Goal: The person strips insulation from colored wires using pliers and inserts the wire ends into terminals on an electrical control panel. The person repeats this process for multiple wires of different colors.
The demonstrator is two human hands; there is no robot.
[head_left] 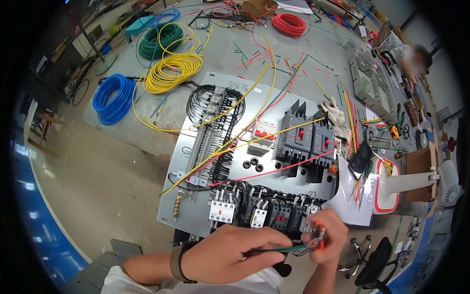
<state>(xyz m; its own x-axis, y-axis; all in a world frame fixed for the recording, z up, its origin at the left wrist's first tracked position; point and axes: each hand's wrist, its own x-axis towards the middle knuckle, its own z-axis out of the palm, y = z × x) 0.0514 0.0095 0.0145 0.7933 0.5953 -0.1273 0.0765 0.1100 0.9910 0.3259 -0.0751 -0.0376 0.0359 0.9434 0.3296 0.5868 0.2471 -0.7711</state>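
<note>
Grey metal mounting panel (205, 208) flat on the floor, carrying a terminal strip (208, 134) with black wire loops, two black breakers (308, 139), a row of contactors (259, 210). Yellow and red wires draped diagonally across panel. On floor beyond: wire coils, yellow (172, 72), blue (113, 98), green (160, 40), red (289, 24). White paper sheet (353, 203) at panel's right edge, dark phone (361, 159) just above it. Left hand (227, 257), strap on wrist, clenched on a thin green wire (279, 249), near panel's lower edge. Right hand (329, 236) closed around an orange-handled tool (319, 236) meeting wire's end; tool tip hidden by fingers.
</note>
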